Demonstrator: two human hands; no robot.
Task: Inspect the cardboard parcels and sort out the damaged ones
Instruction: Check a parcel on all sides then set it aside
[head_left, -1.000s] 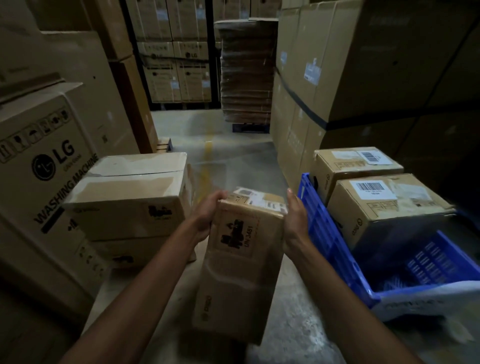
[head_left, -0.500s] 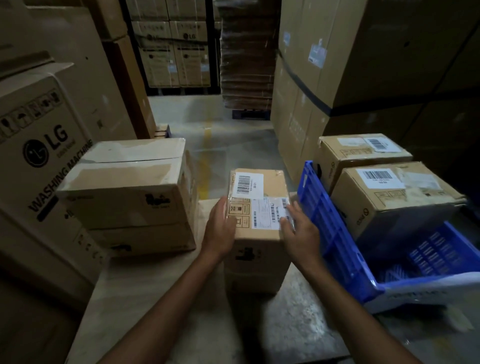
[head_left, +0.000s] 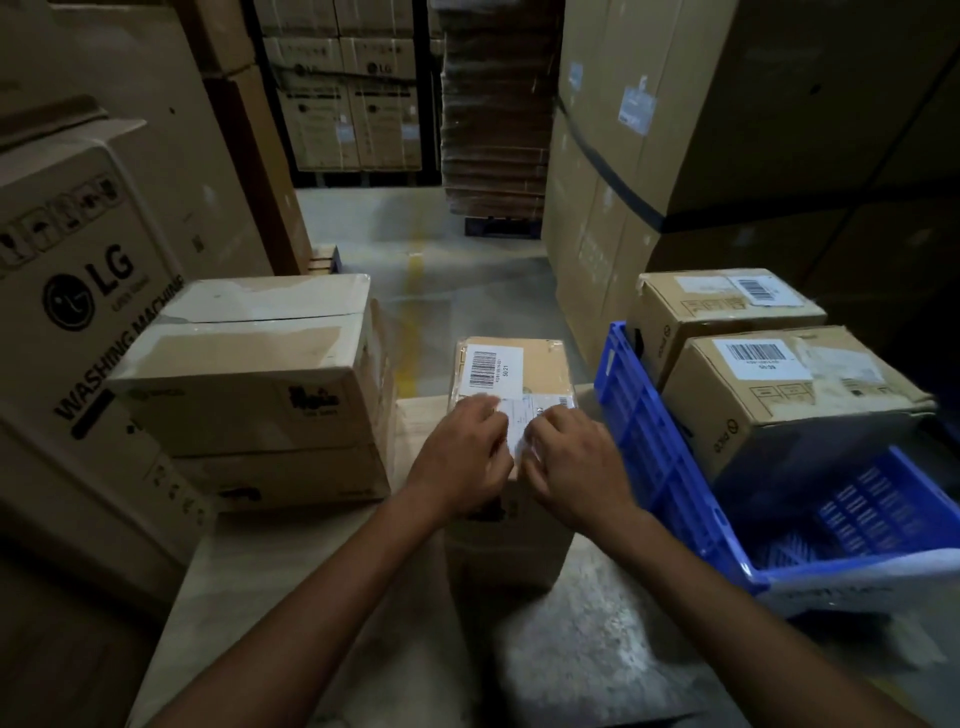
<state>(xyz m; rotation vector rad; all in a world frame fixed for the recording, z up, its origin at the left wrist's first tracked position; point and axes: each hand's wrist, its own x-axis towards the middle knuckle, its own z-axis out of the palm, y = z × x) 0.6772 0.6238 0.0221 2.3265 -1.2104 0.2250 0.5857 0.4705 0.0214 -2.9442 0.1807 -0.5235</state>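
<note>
Mid-frame, the parcel (head_left: 514, 374) stands directly beneath left hand (head_left: 460, 457) and right hand (head_left: 571, 462) — grips curled narrow on its label (head_left: 519, 422) (blue crate (head_left: 639, 415) lies frame-right).

A dim aisle of grey concrete floor (head_left: 493, 291), marked by a yellow line (head_left: 414, 275), is flanked by tall stacked cartons (head_left: 727, 104).

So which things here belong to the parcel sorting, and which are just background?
Job: small parcel, left hand, right hand, blue crate, its two barcoded parcels, stacked taped boxes.
Background: LG washing machine carton, flattened cardboard stack, tall strapped cartons.
</note>
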